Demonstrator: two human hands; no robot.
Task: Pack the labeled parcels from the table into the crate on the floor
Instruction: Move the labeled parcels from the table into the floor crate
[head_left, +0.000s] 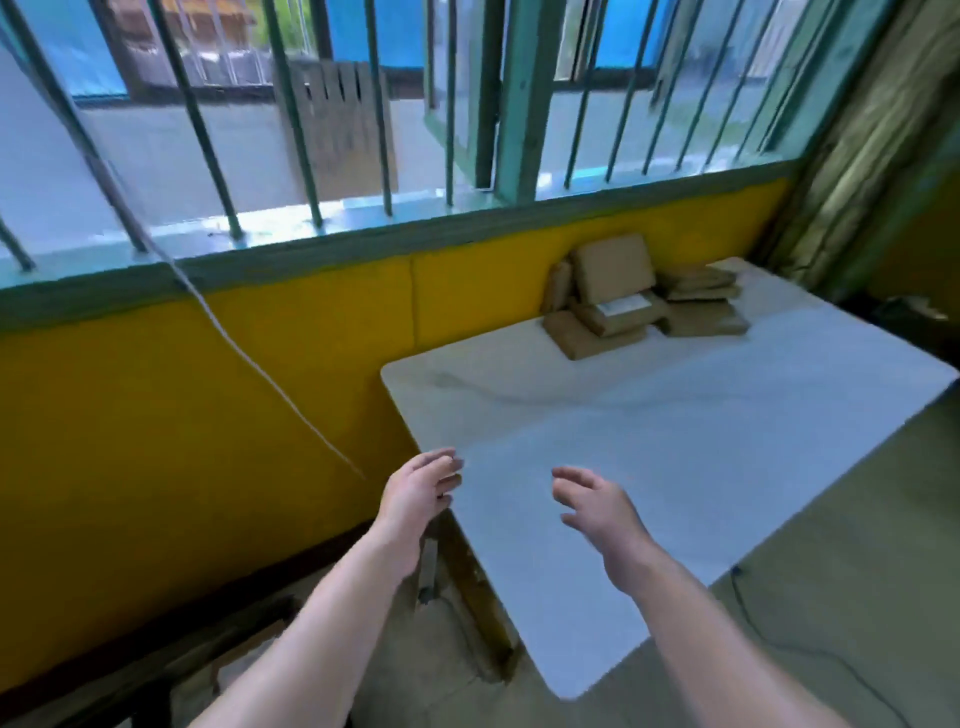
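From the head camera, both bare forearms reached forward over the near end of a pale bench. The left hand hung at the bench's left edge, its fingers loosely spread and curled a little, gripping nothing. The right hand hovered above the bench top, fingers likewise apart and empty. The two hands were near each other but not touching. The parcels, flat brown packages, lay in a loose heap at the far end of the bench, close to the yellow wall and well apart from both hands. One parcel leaned upright against the wall, others were stacked flat beside it, and one showed a white label on top. Above the wall ran a window with green bars, and a thin white cord slanted down across the yellow surface. The crate was not in view.
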